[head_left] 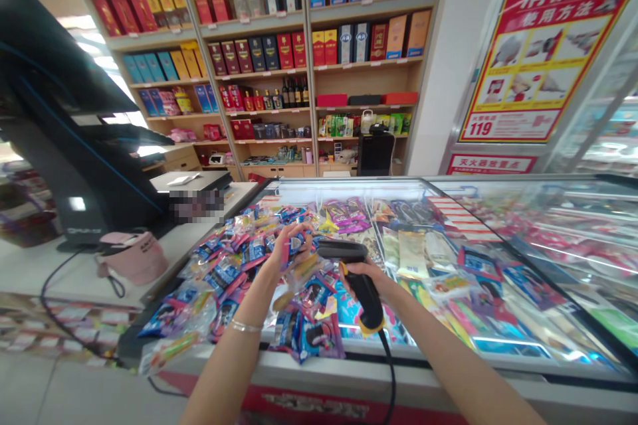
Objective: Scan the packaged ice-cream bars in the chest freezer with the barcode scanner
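Fingers wrapped round its handle, my right hand (367,277) grips a black and yellow barcode scanner (369,302). The scanner's head points left, toward my left hand (294,243). That hand is closed on a blue wrapped ice cream packet (296,246), just in front of the scanner. Below and left of my hands, a heap of blue and clear wrapped packets (224,275) covers the left part of the freezer's glass top. Some clear wrapped packets with a yellowish filling (304,270) lie directly beneath my left hand. A silver bracelet circles my left wrist.
The chest freezer (433,364) spans the front, with more packaged ice cream under its glass. Left stands a counter with a black checkout terminal (74,146) and a pink cup-shaped bag (133,256). The scanner's cord (391,372) hangs over the front edge. Shelves of boxes (259,53) stand behind.
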The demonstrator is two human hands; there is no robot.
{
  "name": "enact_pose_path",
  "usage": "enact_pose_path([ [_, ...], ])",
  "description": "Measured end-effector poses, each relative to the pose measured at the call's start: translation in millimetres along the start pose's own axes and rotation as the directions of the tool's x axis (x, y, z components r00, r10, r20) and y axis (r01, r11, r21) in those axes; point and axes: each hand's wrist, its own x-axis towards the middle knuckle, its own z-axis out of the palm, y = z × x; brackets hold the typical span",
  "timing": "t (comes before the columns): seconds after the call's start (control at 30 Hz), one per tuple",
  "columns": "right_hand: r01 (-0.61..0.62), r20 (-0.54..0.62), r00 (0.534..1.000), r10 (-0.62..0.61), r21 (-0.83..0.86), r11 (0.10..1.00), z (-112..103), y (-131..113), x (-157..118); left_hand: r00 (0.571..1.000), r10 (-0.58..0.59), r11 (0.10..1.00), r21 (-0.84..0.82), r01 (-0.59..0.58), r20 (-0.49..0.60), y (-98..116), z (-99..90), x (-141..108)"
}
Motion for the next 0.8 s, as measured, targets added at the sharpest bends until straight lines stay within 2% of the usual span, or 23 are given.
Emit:
enact_pose_path([
  [0.23, 0.012, -0.003, 1.000, -0.012, 0.022, 1.000, -7, 4, 5, 1.000, 0.014, 1.000, -0.008, -0.014, -0.025, -2, -2.0, 1],
  [0.47, 0.007, -0.059, 0.998, -0.002, 0.094, 0.996, -11, 0, 10, 0.992, 0.112, 0.993, -0.036, -0.114, -0.057, 7, 0.6, 2],
  [0.57, 0.049, -0.078, 0.996, -0.041, 0.106, 0.993, -14, -2, -3, 0.988, 0.142, 0.989, 0.060, -0.138, -0.067, 16, 9.1, 3],
  [0.67, 0.101, -0.121, 0.989, -0.088, 0.108, 0.989, -23, -4, -26, 0.986, 0.157, 0.982, 0.110, -0.151, -0.053, 21, 25.9, 3],
  [0.8, 0.134, -0.222, 0.969, -0.104, 0.124, 0.983, -46, -5, -66, 0.989, 0.121, 0.990, 0.081, -0.114, -0.082, 8, 55.1, 8],
])
